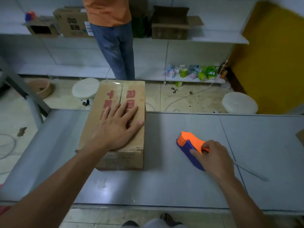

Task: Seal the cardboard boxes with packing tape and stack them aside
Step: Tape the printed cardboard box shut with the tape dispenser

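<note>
Box (113, 96) bears left hand (117, 127); right hand (213, 157) grips dispenser (189, 142).

Cardboard box (113, 96) was tan-brown and bore red printed characters on top. Tape dispenser (190, 142) was orange above, blue-violet below. Table (164, 186) showed plain pale grey. Wall panel (271, 55) was yellow. Shirt (107, 10) beyond was orange, jeans (115, 50) faded blue. Stools (85, 88) were off-white.

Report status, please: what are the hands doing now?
Left hand flat on cardboard box. Right hand gripping tape dispenser on table. No obstacle between dispenser and box.
</note>
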A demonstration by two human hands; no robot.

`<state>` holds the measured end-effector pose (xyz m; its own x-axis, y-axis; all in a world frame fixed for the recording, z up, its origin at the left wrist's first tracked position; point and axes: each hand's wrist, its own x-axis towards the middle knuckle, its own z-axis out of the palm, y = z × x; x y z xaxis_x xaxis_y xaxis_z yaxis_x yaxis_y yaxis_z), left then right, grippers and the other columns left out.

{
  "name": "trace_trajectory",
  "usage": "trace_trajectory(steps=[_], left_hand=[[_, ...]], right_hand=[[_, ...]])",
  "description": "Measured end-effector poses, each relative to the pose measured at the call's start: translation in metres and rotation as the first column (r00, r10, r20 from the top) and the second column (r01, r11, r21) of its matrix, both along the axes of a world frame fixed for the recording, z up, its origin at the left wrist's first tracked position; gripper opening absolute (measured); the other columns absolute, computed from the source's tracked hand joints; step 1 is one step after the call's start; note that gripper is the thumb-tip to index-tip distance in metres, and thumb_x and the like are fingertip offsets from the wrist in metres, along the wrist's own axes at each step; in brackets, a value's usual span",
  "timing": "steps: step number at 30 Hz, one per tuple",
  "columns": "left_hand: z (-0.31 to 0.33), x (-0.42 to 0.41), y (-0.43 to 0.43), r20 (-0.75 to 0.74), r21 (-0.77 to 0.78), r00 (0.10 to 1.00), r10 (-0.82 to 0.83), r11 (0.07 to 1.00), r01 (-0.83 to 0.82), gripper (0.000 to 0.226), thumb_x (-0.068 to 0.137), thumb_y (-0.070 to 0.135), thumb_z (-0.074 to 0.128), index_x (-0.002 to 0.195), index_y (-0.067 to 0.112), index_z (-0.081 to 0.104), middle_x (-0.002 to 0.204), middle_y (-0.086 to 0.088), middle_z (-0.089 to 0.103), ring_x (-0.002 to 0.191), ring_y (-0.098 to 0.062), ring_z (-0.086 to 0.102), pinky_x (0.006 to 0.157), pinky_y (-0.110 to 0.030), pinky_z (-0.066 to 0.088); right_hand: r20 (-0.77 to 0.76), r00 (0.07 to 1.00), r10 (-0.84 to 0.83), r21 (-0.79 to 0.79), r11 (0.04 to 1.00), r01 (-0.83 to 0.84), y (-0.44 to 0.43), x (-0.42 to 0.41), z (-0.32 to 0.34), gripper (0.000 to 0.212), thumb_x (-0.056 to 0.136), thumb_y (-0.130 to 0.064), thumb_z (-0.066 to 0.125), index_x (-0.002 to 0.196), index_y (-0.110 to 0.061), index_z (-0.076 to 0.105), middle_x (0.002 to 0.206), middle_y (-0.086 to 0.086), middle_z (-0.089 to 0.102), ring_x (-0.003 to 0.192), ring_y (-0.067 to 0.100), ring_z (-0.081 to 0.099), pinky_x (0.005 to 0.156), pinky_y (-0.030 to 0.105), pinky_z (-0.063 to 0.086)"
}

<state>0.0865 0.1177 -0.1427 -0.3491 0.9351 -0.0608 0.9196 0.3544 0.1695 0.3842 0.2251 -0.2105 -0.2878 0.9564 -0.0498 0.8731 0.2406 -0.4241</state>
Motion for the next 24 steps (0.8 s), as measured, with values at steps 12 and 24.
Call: trace_trajectory(steps=[12,24], left_hand=[[0.006,0.004,-0.003,0.099,0.048,0.992,0.073,0.996,-0.078,0.072,0.087,0.078,0.026,0.151,0.046,0.021,0.163,0.013,0.009,0.150,-0.012,0.004,0.119,-0.041,0.001],[0.073,0.073,-0.031,0.743,0.397,0.627,-0.232,0.908,-0.134,0.044,0.090,0.060,0.049,0.129,0.041,0.055,0.125,0.022,0.060,0.113,0.008,0.056,0.092,-0.024,0.048]], right_hand=[[0.130,0.970,0.204,-0.078,0.978,-0.196,0.013,0.013,-0.032,0.040,0.087,-0.054,0.058,0.087,-0.019,0.039,0.072,-0.007,0.044,0.073,0.023,0.050,0.060,0.032,0.036],[-0.780,0.616,0.110,-0.240,0.857,-0.457,-0.073,0.020,0.062,0.031,0.063,-0.040,0.074,0.094,-0.037,0.069,0.086,-0.006,0.074,0.070,0.002,0.064,0.066,0.013,0.049]])
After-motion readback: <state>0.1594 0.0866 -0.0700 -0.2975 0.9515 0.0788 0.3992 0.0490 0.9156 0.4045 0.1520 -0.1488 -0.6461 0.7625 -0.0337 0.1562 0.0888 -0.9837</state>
